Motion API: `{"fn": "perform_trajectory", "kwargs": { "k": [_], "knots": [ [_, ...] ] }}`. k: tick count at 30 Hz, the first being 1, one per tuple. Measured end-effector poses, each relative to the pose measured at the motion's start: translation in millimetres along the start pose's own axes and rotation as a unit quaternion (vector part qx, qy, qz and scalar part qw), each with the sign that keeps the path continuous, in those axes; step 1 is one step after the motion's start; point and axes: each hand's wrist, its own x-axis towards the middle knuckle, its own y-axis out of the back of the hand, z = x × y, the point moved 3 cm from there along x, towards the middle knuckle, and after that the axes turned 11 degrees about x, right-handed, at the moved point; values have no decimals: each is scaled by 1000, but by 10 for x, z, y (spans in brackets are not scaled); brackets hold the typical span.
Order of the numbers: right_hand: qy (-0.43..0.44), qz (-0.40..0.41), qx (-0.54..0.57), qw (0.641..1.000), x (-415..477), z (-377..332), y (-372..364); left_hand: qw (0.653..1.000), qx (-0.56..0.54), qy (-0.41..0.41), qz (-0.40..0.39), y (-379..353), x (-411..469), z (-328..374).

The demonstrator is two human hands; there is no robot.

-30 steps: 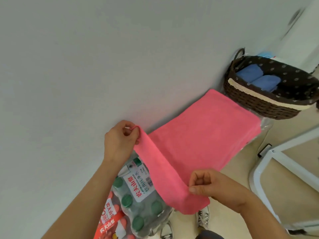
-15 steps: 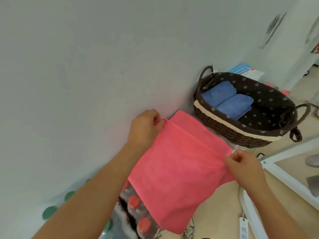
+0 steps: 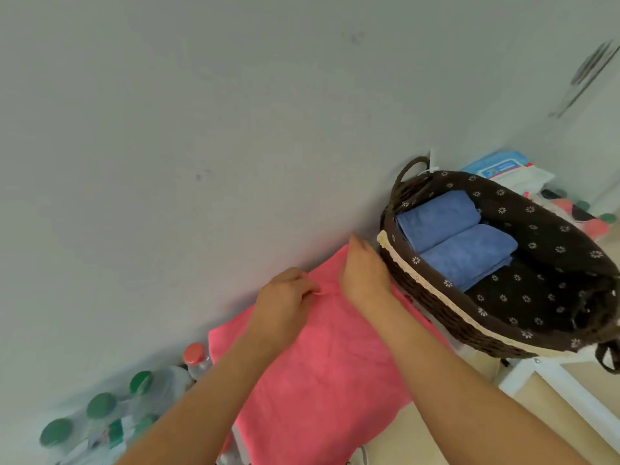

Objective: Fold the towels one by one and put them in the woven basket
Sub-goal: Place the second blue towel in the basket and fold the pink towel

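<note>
Half a second ago the pink towel (image 3: 322, 380) hung in the air between two raised hands. Now it lies flat and doubled over against the wall (image 3: 201, 129), and both hands have come together at its 12 o'clock edge. The view has swung too, so we see more of the basket.

The left hand (image 3: 285, 300) has curled fingers, and its thumb and fingertips pinch a small bit of the pink towel near that far edge. The right hand (image 3: 364, 275) lies just beside it at 2 o'clock, fingers straight and pointing at the wall. Its palm is down on the cloth and it grasps nothing.

The basket (image 3: 463, 322) stands at 3 o'clock of the pink towel, close against its edge. It is dark and woven, with a cream trim along the rim and a brown daisy-print lining. In it we see two folded blue towels (image 3: 466, 255) side by side at the 10 o'clock end. The rest of the lining lies bare. One handle (image 3: 411, 169) rises at the wall end.

At 8 o'clock of the pink towel we see bottles (image 3: 100, 406) with green caps and one with a red cap, blurred. Beyond the basket at 1 o'clock lies a blue and white packet (image 3: 500, 169). A white frame (image 3: 553, 397) runs along at 4 o'clock.
</note>
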Motion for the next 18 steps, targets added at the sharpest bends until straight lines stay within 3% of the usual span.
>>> {"fn": "perform_trajectory", "kwargs": {
  "k": [3, 7, 10, 14, 18],
  "knots": [
    [-22, 31, -33, 999, 157, -28, 37, 1000, -14, -2, 12, 0, -80, -28],
    [-20, 6, -51, 998, 173, 32, 32, 999, -46, 10, 12, 38, -59, -32],
    [-5, 0, 83, 997, 67, 13, 70, 997, -75, 27, -1, 87, 32, 11],
    [-21, -57, 291, 955, -173, -119, 219, 990, -130, 51, -3, 178, 147, 107],
    [-23, -103, 344, 933, -309, -121, 302, 974, -201, 99, 14, 247, 156, 155]
  ]
}}
